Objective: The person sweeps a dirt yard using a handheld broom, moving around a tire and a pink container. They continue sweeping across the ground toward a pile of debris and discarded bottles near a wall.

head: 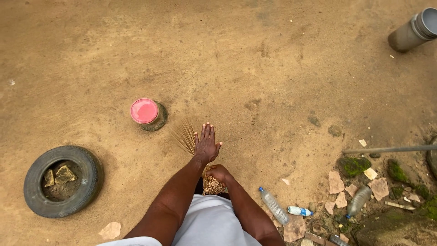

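The bundled straw hand broom [193,150] runs forward-left from the body: right hand [220,173] seemingly fisted around its butt, left hand [207,145] flat, fingers spread, pressing the bristles nearer the sandy ground [273,68].

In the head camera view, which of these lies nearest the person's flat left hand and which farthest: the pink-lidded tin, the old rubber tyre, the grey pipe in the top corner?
From the left hand:
1. Round tin with a pink lid, just up-left on the sandy ground.
2. Worn black rubber tyre with stones inside, farther left and lower.
3. Grey cylindrical pipe, far off in the upper right corner.
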